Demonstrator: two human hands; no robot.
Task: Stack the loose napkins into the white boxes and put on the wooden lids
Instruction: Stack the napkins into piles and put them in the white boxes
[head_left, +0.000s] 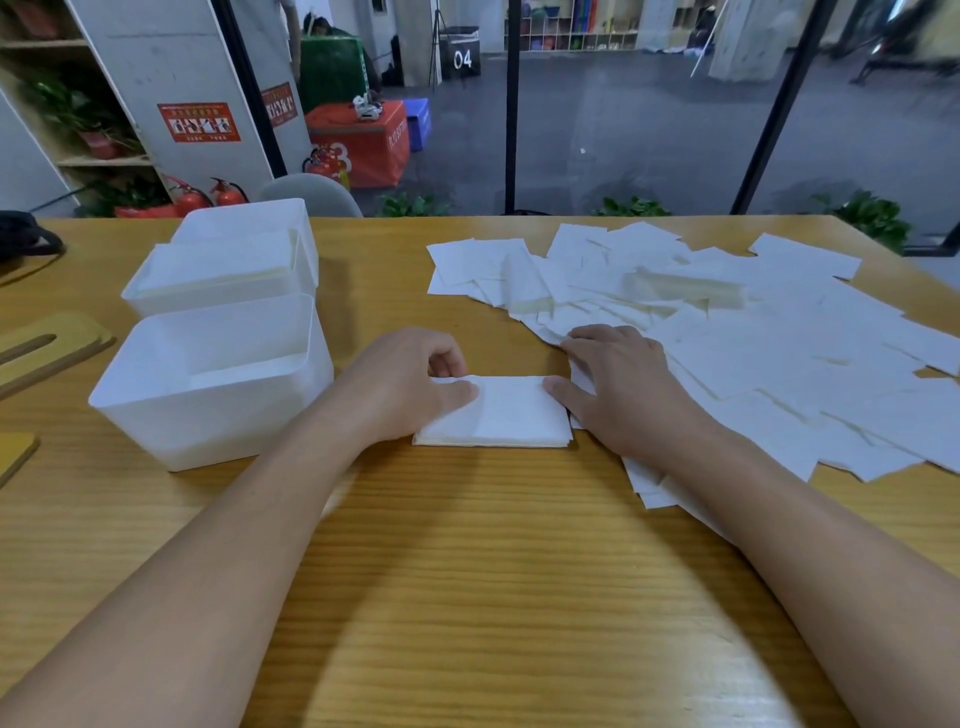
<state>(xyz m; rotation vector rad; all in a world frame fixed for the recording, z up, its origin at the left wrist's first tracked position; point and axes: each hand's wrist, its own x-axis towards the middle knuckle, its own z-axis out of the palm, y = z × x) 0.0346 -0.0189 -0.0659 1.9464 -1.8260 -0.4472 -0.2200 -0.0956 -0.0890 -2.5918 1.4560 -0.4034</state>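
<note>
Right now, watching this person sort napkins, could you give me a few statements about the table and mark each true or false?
1. Both hands touch the small napkin stack in front of the person. True.
2. The near white box already wears a wooden lid. False: it is open; the wooden lids lie on the table to its left.
3. The loose napkins are spread to the right of the stack. True.
4. The far white box is empty. False: it holds napkins.
5. The left hand rests inside a box. False: it is on the stack.
</note>
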